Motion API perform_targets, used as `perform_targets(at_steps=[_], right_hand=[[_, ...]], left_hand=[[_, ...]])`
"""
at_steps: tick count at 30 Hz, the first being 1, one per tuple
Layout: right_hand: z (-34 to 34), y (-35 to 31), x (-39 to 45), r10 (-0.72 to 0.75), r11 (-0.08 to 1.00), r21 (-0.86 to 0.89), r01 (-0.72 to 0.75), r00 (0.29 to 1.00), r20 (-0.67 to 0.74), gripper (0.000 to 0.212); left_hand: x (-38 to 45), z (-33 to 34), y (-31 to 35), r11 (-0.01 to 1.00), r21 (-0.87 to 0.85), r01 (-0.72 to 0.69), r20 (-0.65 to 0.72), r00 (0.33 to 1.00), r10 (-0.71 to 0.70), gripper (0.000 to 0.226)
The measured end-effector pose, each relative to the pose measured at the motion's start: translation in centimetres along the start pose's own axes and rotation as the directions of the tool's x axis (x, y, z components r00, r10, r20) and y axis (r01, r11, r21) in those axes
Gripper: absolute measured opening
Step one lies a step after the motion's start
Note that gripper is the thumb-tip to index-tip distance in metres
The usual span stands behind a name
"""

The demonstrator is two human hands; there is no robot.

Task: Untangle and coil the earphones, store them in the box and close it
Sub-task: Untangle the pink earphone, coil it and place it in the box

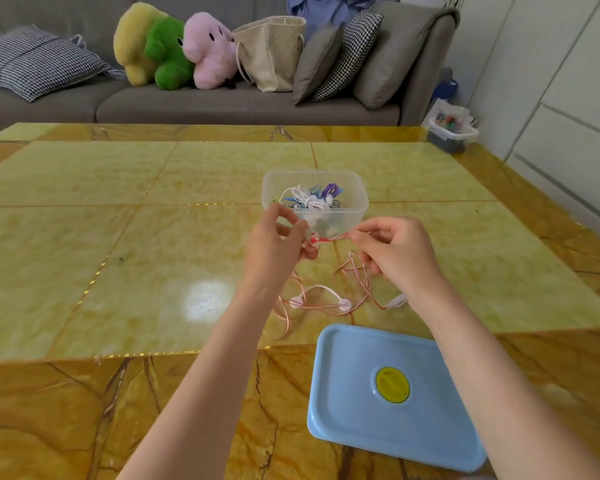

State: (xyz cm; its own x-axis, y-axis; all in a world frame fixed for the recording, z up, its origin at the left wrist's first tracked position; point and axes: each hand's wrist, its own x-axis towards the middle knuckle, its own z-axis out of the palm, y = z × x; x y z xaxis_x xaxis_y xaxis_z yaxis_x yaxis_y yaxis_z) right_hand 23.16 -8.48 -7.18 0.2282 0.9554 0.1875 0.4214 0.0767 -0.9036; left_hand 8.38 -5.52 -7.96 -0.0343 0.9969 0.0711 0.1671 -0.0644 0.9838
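In the head view, both hands work at the centre of the frame above a yellow marble-patterned desk (118,237). The left hand (274,244) has its fingers curled, pinching one end of a pink earphone cable (326,292) just in front of a clear plastic box (355,206). The right hand (399,254) pinches the same cable between thumb and forefinger, so that a short red stretch runs taut between the two hands. The rest of the cable hangs in loose tangled loops below the hands and lies on the desk, with two pale earbuds (297,302) resting there between the forearms. The box stands open just beyond the hands, holding a jumble of white, purple and blue earphones (312,197). Its light blue lid (361,393), with a yellow round valve, lies flat on the desk at the lower right, partly under the right forearm. A grey sofa (222,105) with cushions, plush toys (174,50) and a woven bag (274,53) fills the top of the frame.
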Motion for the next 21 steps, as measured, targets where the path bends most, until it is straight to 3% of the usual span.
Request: perform_targets(at_steps=[2,5,9,15,18,21], right_hand=[[0.1,-0.2,-0.1,-0.008,1.0,-0.019,0.009,0.999,0.04,0.022],[0.2,-0.4,-0.3,0.002,1.0,-0.009,0.0,0.989,0.147,0.019],[-0.3,0.5,0.2,-0.075,0.963,-0.254,0.092,0.994,0.078,0.015],[-1.1,0.8,0.5,-0.174,0.929,-0.347,0.132,0.981,-0.092,0.015],[-1.5,0.6,0.6,-0.236,0.898,-0.41,0.158,0.961,-0.146,0.02],[-1.7,1.4,0.8,-0.153,0.849,-0.518,0.103,0.987,-0.053,0.025]], left_hand=[[-0.1,0.1,-0.1,0.981,0.176,-0.078,0.022,0.997,0.076,0.018],[-0.1,0.1,0.3,0.999,0.039,-0.01,0.06,0.998,0.008,0.022],[0.3,-0.8,0.0,0.975,0.209,-0.073,0.032,0.997,0.068,0.014],[1.2,-1.7,0.2,0.99,0.092,-0.111,-0.168,0.978,0.125,0.021],[1.6,-2.5,0.7,0.944,0.234,-0.23,-0.309,0.903,0.297,0.009],[1.8,-3.2,0.5,0.923,0.28,-0.263,-0.32,0.881,0.348,0.007]])
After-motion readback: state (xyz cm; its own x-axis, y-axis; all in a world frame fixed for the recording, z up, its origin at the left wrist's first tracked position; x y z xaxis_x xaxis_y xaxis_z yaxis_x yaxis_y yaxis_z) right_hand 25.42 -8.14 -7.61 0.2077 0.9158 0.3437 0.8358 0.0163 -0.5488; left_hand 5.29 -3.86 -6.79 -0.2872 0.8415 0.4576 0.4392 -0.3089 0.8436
